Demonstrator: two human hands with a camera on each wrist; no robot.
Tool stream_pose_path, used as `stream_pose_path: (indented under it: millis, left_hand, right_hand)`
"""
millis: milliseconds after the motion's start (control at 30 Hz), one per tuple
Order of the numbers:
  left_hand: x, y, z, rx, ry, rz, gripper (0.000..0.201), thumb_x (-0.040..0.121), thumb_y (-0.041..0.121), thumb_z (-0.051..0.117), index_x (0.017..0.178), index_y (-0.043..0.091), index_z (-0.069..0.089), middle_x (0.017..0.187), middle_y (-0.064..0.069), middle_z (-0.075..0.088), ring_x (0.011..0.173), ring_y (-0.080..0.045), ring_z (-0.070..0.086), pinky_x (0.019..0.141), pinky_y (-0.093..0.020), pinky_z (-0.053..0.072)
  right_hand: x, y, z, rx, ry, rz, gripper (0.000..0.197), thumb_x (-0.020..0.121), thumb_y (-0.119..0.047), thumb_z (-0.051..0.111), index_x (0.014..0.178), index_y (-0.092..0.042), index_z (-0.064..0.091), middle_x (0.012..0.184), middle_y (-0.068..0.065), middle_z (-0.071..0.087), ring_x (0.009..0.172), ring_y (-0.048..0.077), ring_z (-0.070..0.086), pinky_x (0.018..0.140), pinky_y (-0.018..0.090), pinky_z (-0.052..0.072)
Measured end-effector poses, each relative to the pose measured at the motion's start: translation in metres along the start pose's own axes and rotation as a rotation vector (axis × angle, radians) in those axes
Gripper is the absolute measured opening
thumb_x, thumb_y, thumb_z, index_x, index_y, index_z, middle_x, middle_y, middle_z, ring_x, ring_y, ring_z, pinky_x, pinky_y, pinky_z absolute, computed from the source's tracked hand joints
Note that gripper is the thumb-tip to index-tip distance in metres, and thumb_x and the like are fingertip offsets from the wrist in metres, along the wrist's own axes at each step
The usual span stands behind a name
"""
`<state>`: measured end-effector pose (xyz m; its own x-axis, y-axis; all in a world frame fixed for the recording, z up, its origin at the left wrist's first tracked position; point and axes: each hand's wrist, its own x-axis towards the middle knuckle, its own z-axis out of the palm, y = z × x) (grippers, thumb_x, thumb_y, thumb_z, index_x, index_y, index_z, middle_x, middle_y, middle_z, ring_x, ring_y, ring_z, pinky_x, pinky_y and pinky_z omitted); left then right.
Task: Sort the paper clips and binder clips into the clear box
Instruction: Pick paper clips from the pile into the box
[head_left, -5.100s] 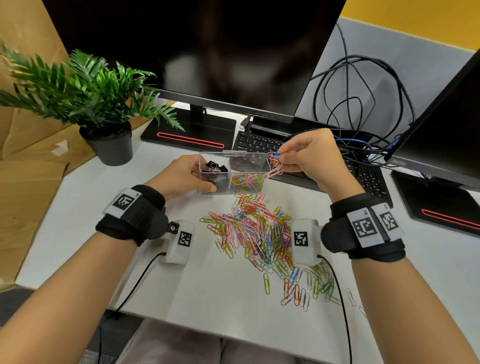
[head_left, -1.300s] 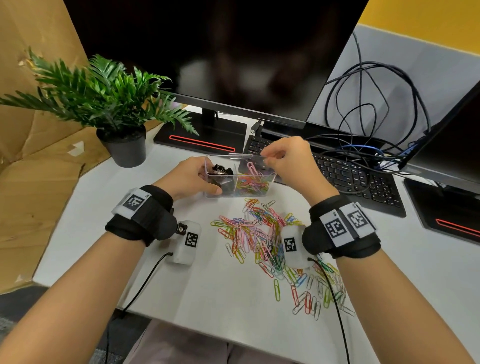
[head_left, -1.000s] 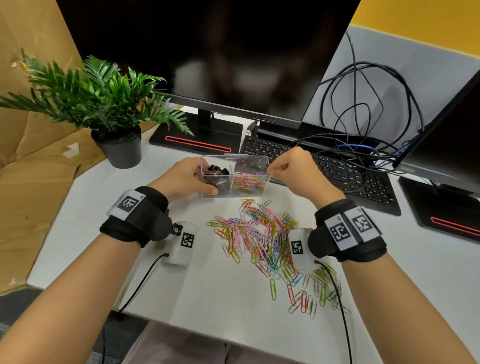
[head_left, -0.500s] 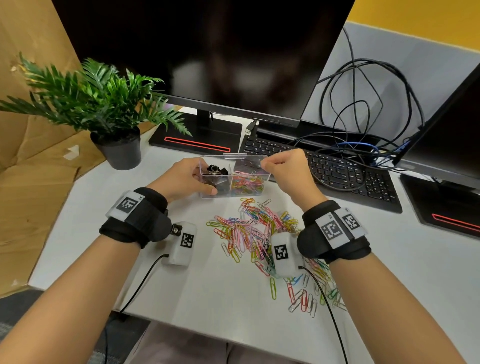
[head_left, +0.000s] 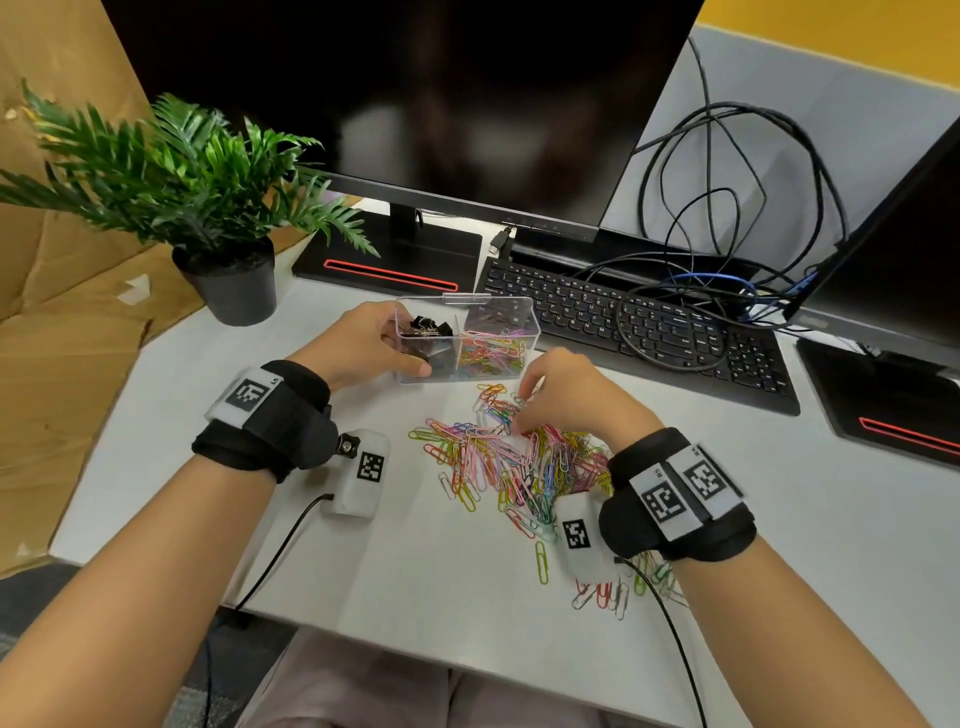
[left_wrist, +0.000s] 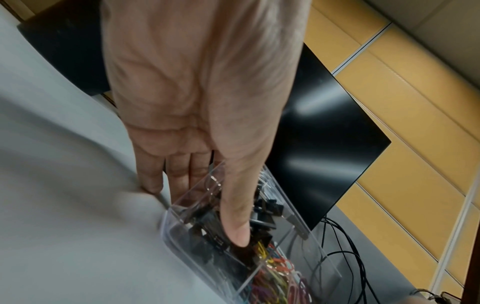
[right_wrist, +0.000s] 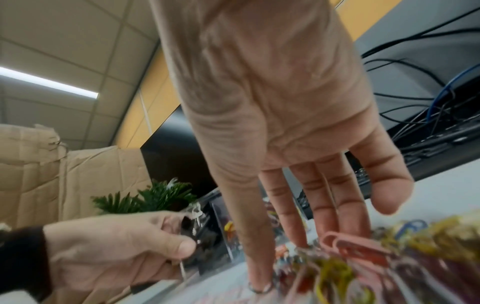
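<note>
A clear box stands on the white table before the keyboard. Its left compartment holds black binder clips, its right one coloured paper clips. My left hand grips the box's left end, thumb on the front wall and fingers behind it. A loose pile of coloured paper clips lies just in front of the box. My right hand reaches down onto the pile's far edge. In the right wrist view its fingers are stretched out and touch the clips, gripping none.
A potted plant stands at the left, and a black keyboard with tangled cables lies behind the box. A monitor is at the back and a second one at the right. Brown cardboard borders the table's left edge.
My right hand has come from the box's right compartment down to the pile on the table. The left hand still holds the box in the same spot.
</note>
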<state>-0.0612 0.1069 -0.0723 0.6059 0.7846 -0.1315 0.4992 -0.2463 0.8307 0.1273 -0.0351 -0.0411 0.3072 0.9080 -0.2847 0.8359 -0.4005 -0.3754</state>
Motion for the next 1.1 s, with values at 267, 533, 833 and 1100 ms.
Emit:
stream_pose_path:
  millis: [267, 533, 833, 1100]
  left_hand:
    - [-0.002, 0.002, 0.0, 0.009, 0.005, 0.008, 0.033, 0.071, 0.016, 0.085, 0.091, 0.019, 0.059, 0.094, -0.008, 0.071, 0.091, -0.027, 0.067, 0.089, -0.043, 0.051]
    - [0.0, 0.0, 0.001, 0.022, 0.008, -0.008, 0.036, 0.071, 0.019, 0.085, 0.096, 0.018, 0.059, 0.094, -0.006, 0.071, 0.09, -0.025, 0.066, 0.086, -0.04, 0.052]
    - [0.0, 0.0, 0.001, 0.017, 0.002, 0.003, 0.036, 0.072, 0.018, 0.084, 0.098, 0.016, 0.06, 0.093, -0.005, 0.071, 0.088, -0.023, 0.066, 0.08, -0.034, 0.051]
    - [0.0, 0.0, 0.001, -0.006, 0.0, -0.001, 0.036, 0.07, 0.016, 0.085, 0.095, 0.017, 0.059, 0.095, -0.007, 0.071, 0.092, -0.027, 0.067, 0.09, -0.043, 0.052]
  right_hand:
    - [0.012, 0.0, 0.009, -0.077, 0.032, -0.03, 0.023, 0.066, -0.016, 0.086, 0.072, -0.015, 0.064, 0.089, 0.005, 0.066, 0.08, 0.021, 0.059, 0.06, 0.026, 0.04]
    - [0.012, 0.007, 0.002, 0.049, 0.071, -0.036, 0.012, 0.071, -0.002, 0.079, 0.068, -0.012, 0.073, 0.073, 0.007, 0.069, 0.059, 0.016, 0.059, 0.055, 0.023, 0.045]
    - [0.008, 0.021, -0.014, 0.282, 0.104, -0.055, 0.016, 0.077, 0.006, 0.07, 0.067, -0.006, 0.073, 0.066, 0.013, 0.069, 0.055, 0.017, 0.06, 0.058, 0.031, 0.054]
    - [0.009, 0.016, -0.04, 0.465, 0.245, -0.121, 0.009, 0.079, 0.004, 0.07, 0.075, -0.004, 0.073, 0.062, 0.006, 0.067, 0.054, 0.014, 0.059, 0.063, 0.032, 0.056]
